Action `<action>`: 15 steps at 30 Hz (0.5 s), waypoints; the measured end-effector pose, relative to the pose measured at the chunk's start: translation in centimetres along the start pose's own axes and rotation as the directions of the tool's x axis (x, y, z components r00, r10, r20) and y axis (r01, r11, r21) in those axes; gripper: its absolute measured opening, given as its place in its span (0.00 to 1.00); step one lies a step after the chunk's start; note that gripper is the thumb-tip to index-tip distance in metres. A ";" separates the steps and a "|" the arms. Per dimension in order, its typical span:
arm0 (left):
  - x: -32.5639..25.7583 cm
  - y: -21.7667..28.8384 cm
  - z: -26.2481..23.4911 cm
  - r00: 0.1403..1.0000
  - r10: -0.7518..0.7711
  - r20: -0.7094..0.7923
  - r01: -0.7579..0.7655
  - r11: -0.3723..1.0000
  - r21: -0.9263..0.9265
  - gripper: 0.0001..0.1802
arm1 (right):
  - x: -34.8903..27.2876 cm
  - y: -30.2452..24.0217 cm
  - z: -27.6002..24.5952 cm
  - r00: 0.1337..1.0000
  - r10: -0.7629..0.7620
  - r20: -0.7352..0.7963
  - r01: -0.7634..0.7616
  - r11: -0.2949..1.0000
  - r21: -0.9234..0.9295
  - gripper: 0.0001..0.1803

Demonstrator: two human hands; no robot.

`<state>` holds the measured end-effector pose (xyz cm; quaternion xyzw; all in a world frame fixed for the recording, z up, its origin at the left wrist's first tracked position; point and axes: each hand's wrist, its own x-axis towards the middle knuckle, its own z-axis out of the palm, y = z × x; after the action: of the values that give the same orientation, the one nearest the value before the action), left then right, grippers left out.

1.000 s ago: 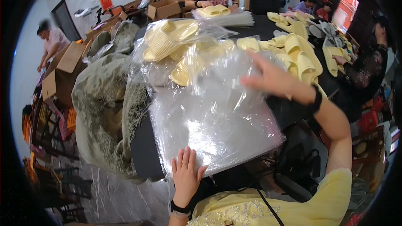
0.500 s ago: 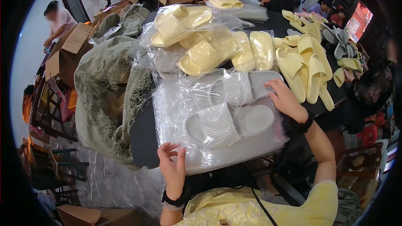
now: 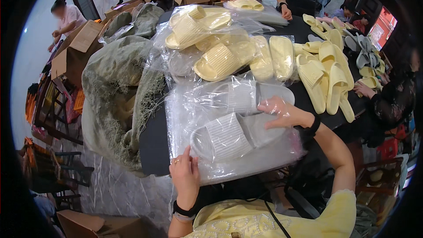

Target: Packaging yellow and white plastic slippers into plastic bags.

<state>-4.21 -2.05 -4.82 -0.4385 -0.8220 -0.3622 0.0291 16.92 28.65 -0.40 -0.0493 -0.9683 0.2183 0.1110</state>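
Right hand [image 3: 282, 112] now inside clear bag [image 3: 229, 158]

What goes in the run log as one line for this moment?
left hand: on edge of clear plastic bags | right hand: flat on grey slippers | yellow slippers: heaped behind

I see two slippers [image 3: 238, 119] in a plastic bag [image 3: 229, 158] on the tabletop [image 3: 154, 141], bagged slippers [image 3: 211, 39] behind, netting [image 3: 119, 88] left.
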 end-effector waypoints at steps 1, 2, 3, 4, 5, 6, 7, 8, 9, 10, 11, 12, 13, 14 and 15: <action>0.0 -0.5 0.4 0.999 0.007 0.053 -0.009 0.999 0.038 0.23 | 0.7 -0.5 0.2 1.000 -0.008 0.003 0.008 1.000 0.005 0.36; -0.1 -1.0 0.7 0.994 0.011 0.107 -0.019 0.997 0.075 0.24 | 1.6 -0.9 0.5 0.990 0.096 0.107 -0.118 0.970 0.215 0.36; -0.1 -1.3 0.8 0.994 0.006 0.107 -0.015 0.997 0.082 0.24 | 2.2 -1.3 0.9 0.957 0.178 0.229 -0.259 0.880 0.399 0.36; -0.1 -1.4 0.9 0.998 0.010 0.068 -0.016 0.996 0.086 0.25 | 2.7 -1.3 1.1 0.958 0.172 0.231 -0.255 0.878 0.404 0.36; -0.1 -1.5 0.8 0.999 0.015 0.028 -0.017 0.996 0.090 0.26 | 3.3 -1.2 1.1 0.927 0.234 0.294 -0.335 0.868 0.365 0.35; 0.1 -1.5 0.7 0.999 0.015 0.029 -0.018 0.995 0.093 0.26 | 3.8 -1.2 1.0 0.887 0.301 0.349 -0.414 0.853 0.317 0.35; 0.3 -1.4 0.7 0.997 -0.017 0.077 0.012 0.998 0.068 0.26 | 4.2 -1.2 1.6 0.888 0.300 0.348 -0.413 0.853 0.319 0.35; 0.3 -1.4 0.6 0.991 -0.047 0.127 0.042 0.998 0.044 0.27 | 4.9 -1.0 2.4 0.959 0.119 0.258 -0.204 0.921 0.332 0.32; 0.2 -1.5 0.6 0.991 -0.048 0.121 0.042 0.998 0.052 0.27 | 5.8 -1.4 2.9 0.983 -0.080 0.163 0.023 0.945 0.326 0.30; 0.0 -1.8 0.7 0.997 -0.023 0.078 0.020 0.999 0.040 0.27 | 6.4 -2.1 3.1 0.984 -0.087 0.158 0.031 0.944 0.328 0.30; -0.1 -2.1 0.8 0.999 0.003 0.036 -0.004 1.000 0.028 0.27 | 6.7 -3.0 3.2 0.986 -0.011 0.168 -0.038 0.957 0.288 0.27; -0.1 -2.3 0.9 0.999 0.002 0.035 -0.003 1.000 0.029 0.27 | 6.8 -3.7 3.2 0.982 0.069 0.178 -0.112 0.963 0.244 0.24; 0.0 -2.6 0.9 0.999 0.024 0.030 -0.024 1.000 -0.007 0.28 | 6.9 -3.6 3.6 0.982 0.068 0.178 -0.111 0.963 0.244 0.24; 0.1 -2.7 0.9 0.999 0.046 0.026 -0.045 0.998 -0.043 0.29 | 6.9 -3.2 4.2 0.981 0.120 0.154 -0.143 0.978 0.150 0.22; 0.2 -2.5 0.5 0.998 0.048 0.027 -0.047 0.998 -0.044 0.29 | 7.0 -2.9 4.5 0.978 0.170 0.124 -0.177 0.983 0.055 0.19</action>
<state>-6.00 -2.47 -6.57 -0.4635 -0.8035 -0.3731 0.0168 8.93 25.15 -1.77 -0.1170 -0.9575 0.2614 0.0355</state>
